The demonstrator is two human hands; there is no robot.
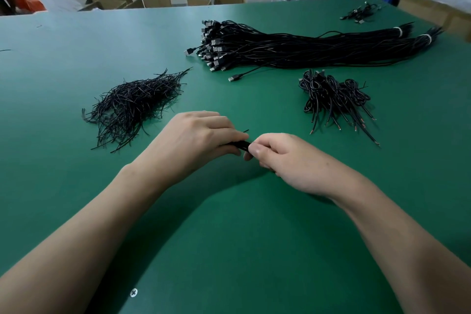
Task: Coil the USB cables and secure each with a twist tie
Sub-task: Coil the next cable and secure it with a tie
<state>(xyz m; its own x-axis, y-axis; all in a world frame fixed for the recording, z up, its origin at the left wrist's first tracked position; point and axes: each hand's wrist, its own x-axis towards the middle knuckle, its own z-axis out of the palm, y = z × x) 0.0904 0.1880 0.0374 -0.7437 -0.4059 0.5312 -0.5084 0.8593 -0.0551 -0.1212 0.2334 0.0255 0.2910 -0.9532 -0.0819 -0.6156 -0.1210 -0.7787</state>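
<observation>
A small black cable bundle (pixel 239 145) sits low over the green worktop (pixel 229 242), near its middle, caught between both hands. Only a short dark stretch of it shows between the fingers; the rest is hidden, so how it is coiled cannot be told. A thin black tie end (pixel 245 131) sticks up just above it.

The left grip (pixel 201 135) curls over the bundle from the left, knuckles up, fingers wrapped round it. The right grip (pixel 283 158) meets it from the right, thumb and forefinger pinched narrow on the bundle's end. Both forearms run bare from the near edge.

Left of the hands lies a loose heap of twist ties (pixel 132 104), thin black strands fanned out on the worktop. To the right, well apart from the hands, sits a pile of coiled cables (pixel 331 99), their bared wire ends pointing toward the near edge. Beyond both lies a long sheaf of straight USB cables (pixel 293 48), plugs massed at its left end and white bands (pixel 398 31) round its right end. One loose plug (pixel 233 78) lies just in front of it. A smaller cable bunch (pixel 360 13) rests at the far right corner. A screw head (pixel 133 292) shows near the front edge.
</observation>
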